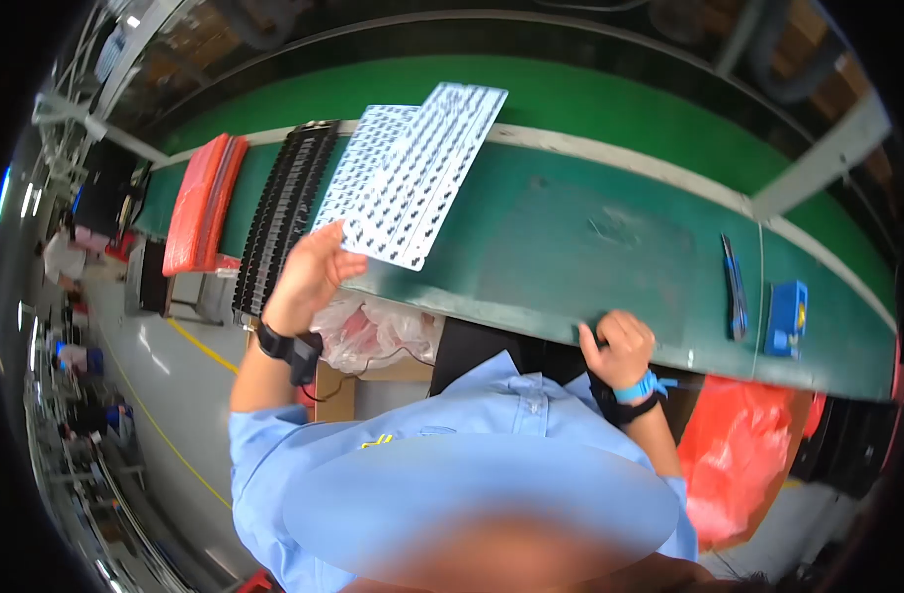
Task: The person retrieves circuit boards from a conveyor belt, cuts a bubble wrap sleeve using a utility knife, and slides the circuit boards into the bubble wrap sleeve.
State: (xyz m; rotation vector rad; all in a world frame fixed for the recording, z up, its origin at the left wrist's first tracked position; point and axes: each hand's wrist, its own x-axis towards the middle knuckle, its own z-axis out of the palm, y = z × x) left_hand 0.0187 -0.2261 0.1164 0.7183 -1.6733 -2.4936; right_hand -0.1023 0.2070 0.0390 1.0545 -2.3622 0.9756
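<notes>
My left hand (319, 272) is closed on the lower left corner of a thin white panel (427, 173) covered in rows of black dots or holes. The panel is tilted and partly overlaps a second, similar white panel (368, 148) lying behind it. At the front edge of the green bench my right hand (620, 348) has its fingers curled in and its thumb sticking out, with nothing visible in it. A blue band (645, 387) circles the right wrist, and a black strap (279, 343) is on the left one.
A black slotted rack (286, 212) and a stack of red wrapped packs (205, 203) stand left on the green bench (590, 247). A utility knife (735, 287) and a blue dispenser (786, 318) lie right. Below are a clear plastic bag (373, 334) and a red bag (734, 455).
</notes>
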